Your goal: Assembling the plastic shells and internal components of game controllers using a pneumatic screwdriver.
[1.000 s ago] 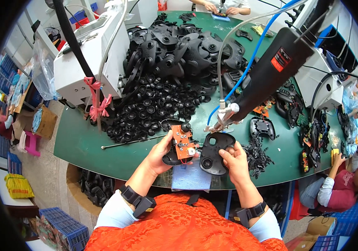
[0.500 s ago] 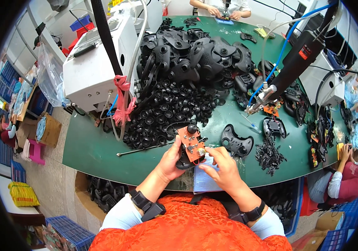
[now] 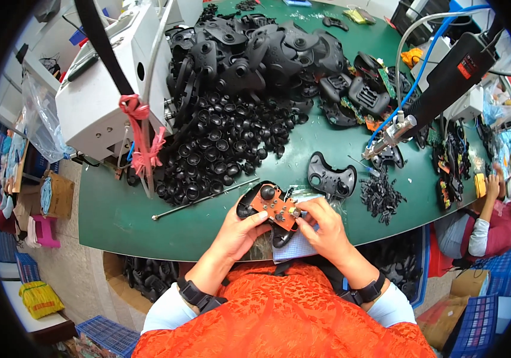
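Observation:
My left hand (image 3: 235, 231) is closed round a game controller's black shell half (image 3: 246, 206), its thumb lying on the near edge of an orange circuit board (image 3: 275, 206). The board sits in the shell and carries a black thumbstick (image 3: 268, 193) at its upper left. My right hand (image 3: 329, 229) pinches the board's right end with thumb and index finger, beside a small yellowish part. Just beyond that hand, a loose controller shell (image 3: 331, 176) rests on the green table (image 3: 148, 230). Partly under my hands lies a blue checked sheet (image 3: 294, 247).
Heaps of black shells (image 3: 249, 53) and round thumbstick caps (image 3: 219, 140) fill the middle. A metal rod (image 3: 204, 198) lies in front. A powered screwdriver (image 3: 446, 83) hangs at right above small black parts (image 3: 379, 198). A white machine (image 3: 112, 89) stands left; a co-worker (image 3: 497, 224) sits right.
The controller with its board has turned, now lying more crosswise, and the board sits flatter in the shell. My right fingers have closed onto the board's right end. The whole view has shifted.

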A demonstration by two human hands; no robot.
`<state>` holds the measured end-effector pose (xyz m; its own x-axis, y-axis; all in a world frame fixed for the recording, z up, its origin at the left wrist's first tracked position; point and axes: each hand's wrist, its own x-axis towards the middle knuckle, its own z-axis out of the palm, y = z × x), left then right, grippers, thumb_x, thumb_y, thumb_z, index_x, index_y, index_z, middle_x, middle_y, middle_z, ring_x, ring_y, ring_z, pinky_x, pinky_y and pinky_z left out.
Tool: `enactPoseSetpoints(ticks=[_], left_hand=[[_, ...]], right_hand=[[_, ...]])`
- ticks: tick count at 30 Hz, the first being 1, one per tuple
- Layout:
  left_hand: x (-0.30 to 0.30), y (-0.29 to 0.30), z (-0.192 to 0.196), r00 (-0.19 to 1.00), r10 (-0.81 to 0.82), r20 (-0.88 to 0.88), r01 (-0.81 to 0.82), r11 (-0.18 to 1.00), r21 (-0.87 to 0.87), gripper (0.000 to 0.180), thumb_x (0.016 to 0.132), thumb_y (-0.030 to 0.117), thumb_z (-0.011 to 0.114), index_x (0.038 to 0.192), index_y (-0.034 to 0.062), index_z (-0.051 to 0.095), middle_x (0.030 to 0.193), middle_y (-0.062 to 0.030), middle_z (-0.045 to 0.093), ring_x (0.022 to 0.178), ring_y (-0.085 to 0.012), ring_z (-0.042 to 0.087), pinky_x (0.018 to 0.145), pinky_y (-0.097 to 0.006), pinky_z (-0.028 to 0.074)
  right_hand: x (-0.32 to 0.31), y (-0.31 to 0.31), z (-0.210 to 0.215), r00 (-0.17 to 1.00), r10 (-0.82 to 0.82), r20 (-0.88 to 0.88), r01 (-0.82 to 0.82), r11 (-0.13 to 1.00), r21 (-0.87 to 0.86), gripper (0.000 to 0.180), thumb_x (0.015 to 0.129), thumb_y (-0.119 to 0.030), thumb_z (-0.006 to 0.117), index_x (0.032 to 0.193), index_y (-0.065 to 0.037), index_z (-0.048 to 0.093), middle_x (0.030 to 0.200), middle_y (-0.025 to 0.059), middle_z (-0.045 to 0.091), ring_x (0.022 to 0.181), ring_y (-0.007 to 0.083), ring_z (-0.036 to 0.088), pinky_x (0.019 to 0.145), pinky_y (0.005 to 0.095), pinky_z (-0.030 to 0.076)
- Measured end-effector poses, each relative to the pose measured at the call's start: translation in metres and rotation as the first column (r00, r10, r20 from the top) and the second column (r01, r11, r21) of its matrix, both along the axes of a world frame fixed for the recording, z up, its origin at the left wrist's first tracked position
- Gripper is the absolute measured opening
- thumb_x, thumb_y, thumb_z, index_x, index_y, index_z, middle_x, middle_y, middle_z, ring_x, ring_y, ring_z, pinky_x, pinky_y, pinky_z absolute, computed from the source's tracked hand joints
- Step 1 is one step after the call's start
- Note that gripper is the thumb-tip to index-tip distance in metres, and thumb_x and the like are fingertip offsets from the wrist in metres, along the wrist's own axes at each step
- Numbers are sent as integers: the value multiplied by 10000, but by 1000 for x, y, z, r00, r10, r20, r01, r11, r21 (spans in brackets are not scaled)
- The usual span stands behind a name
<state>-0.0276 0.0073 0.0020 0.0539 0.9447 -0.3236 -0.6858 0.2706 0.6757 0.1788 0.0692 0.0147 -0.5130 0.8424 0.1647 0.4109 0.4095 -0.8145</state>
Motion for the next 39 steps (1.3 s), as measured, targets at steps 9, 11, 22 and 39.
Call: enactPoseSetpoints(ticks=[9, 11, 22, 39], left_hand=[[-53, -14, -12, 975, -220, -37, 209, 960, -186, 532, 1045, 348, 471, 1466, 30, 404, 1112, -95, 636, 789, -189, 629, 659, -321, 543], [-47, -15, -5, 979, -201, -34, 194, 970, -147, 521, 1049, 325, 460, 1476, 34, 391, 1136, -107, 629, 800, -196, 631, 666, -323, 545], [-36, -28, -5, 989, -143, 43, 147, 984, -102, 525, 1045, 214, 428, 1518, 21, 308, 1278, -169, 592, 933, -261, 666, 805, -395, 572], [-45, -26, -1, 918, -268, -291, 236, 961, -142, 615, 897, 48, 522, 1492, -3, 375, 1223, -120, 642, 861, -165, 681, 762, -294, 568]], right_hand=[[-1, 0, 10, 993, 105, 55, -110, 989, 96, 316, 806, -97, 734, 1106, -57, 645, 981, 135, 614, 845, 329, 657, 706, 413, 536], [-2, 1, 5, 990, 116, 78, -124, 986, 109, 307, 810, -111, 740, 1098, -54, 649, 985, 134, 614, 842, 328, 658, 705, 410, 536], [-6, 0, 1, 990, 105, 93, -113, 989, 96, 321, 821, -64, 730, 1121, -18, 627, 998, 137, 602, 828, 330, 654, 689, 396, 536], [-7, -5, -1, 984, 95, 149, -135, 948, 287, 354, 769, -39, 766, 1094, -12, 629, 977, 136, 610, 806, 318, 650, 674, 383, 537]])
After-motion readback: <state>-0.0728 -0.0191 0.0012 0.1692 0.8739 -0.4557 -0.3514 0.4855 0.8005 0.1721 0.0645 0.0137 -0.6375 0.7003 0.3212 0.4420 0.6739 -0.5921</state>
